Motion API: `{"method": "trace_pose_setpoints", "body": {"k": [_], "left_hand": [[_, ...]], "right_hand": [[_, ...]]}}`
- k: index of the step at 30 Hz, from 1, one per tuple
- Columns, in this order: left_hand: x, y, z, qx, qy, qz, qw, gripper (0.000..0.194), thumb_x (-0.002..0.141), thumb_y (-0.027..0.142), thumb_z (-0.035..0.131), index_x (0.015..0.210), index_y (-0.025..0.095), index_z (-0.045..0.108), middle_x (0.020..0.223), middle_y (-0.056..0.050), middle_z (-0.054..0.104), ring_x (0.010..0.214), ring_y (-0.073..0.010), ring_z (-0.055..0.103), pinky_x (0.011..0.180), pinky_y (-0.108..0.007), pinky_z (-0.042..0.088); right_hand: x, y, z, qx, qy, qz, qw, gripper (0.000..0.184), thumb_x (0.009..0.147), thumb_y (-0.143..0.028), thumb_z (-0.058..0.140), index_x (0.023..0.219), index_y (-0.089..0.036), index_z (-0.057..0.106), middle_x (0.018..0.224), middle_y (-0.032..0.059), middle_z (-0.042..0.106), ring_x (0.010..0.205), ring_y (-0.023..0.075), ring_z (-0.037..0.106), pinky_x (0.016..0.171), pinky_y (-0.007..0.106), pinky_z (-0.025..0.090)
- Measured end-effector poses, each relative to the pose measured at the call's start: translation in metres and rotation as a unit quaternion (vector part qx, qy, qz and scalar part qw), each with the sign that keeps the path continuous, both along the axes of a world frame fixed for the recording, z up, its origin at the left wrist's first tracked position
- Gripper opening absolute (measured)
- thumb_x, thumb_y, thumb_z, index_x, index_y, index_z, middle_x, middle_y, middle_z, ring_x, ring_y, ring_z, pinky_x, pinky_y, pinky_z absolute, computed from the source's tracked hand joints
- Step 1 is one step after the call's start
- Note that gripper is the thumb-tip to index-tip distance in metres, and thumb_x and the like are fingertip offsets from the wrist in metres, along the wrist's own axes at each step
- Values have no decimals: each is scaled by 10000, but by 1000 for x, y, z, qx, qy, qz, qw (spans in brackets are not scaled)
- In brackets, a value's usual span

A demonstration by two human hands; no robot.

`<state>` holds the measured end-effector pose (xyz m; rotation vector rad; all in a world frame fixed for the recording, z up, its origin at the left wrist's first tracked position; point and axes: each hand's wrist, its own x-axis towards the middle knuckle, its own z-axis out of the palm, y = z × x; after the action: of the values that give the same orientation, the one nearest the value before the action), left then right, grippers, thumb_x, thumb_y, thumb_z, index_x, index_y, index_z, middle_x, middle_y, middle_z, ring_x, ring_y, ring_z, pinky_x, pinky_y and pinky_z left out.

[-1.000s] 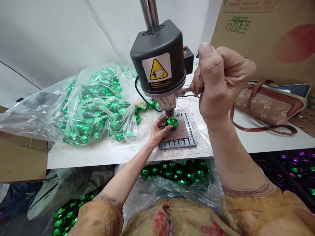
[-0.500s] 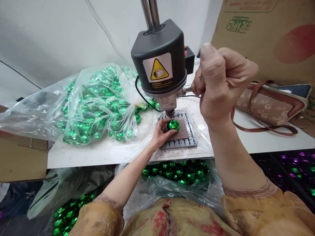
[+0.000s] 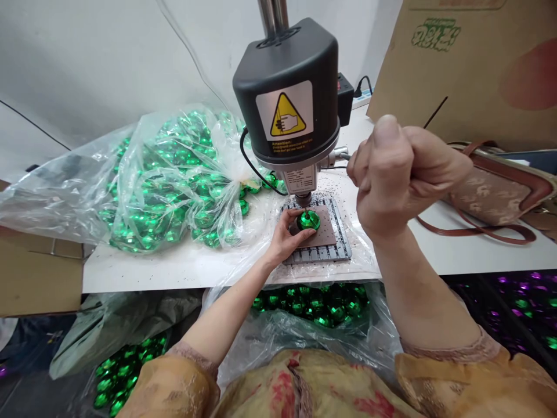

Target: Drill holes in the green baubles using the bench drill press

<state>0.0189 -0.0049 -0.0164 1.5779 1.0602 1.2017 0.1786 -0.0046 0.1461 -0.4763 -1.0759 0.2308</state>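
Between the thumb and fingers of my left hand [image 3: 285, 237] is a shiny green faceted ball [image 3: 310, 220], held on a brown pad [image 3: 322, 235] over the slotted metal base [image 3: 342, 247]. Right above it stands a black bench drill press [image 3: 287, 87] with a yellow hand-warning label. Its bit [image 3: 306, 211] comes down to the top of the ball; whether it has gone in I cannot tell. My right hand [image 3: 400, 174] is closed in a fist around the drill press's feed lever [image 3: 338, 155], whose grip end is hidden in the fingers.
A clear plastic bag of green balls [image 3: 152, 186] lies on the white table [image 3: 139, 276] at left. Another open bag of green balls [image 3: 317, 305] sits below the table edge. A patterned handbag [image 3: 500, 191] and a cardboard box [image 3: 470, 69] are at right. Dark specks litter the table.
My right hand has come down and slightly right with the lever. The bit now shows at the top of the ball. My left hand still holds the ball; the view has shifted slightly.
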Motion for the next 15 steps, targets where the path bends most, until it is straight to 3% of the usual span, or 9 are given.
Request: {"method": "trace_pose_setpoints", "body": {"k": [6, 11, 15], "left_hand": [[1, 0, 0, -6, -9, -4, 1000, 561, 746, 499, 844, 1138, 205, 569, 1252, -120, 672, 1224, -279, 631, 1076, -444, 467], [2, -1, 1, 1, -9, 3, 1000, 561, 735, 506, 849, 1117, 201, 573, 1233, -120, 677, 1186, -272, 651, 1039, -429, 492], [2, -1, 2, 9, -3, 6, 1000, 558, 739, 514, 842, 1113, 197, 575, 1223, -116, 680, 1165, -262, 661, 1012, -411, 511]], "right_hand": [[1, 2, -12, -22, -6, -40, 999, 595, 904, -493, 579, 528, -204, 220, 484, -25, 235, 423, 96, 275, 435, 341, 268], [2, 7, -18, 50, 4, -27, 998, 613, 907, -390, 595, 512, -179, 178, 462, -32, 252, 407, 77, 293, 426, 320, 238], [2, 8, -24, 56, -12, -41, 997, 587, 923, -318, 577, 482, -170, 218, 476, -37, 249, 403, 56, 307, 426, 286, 265]]}}
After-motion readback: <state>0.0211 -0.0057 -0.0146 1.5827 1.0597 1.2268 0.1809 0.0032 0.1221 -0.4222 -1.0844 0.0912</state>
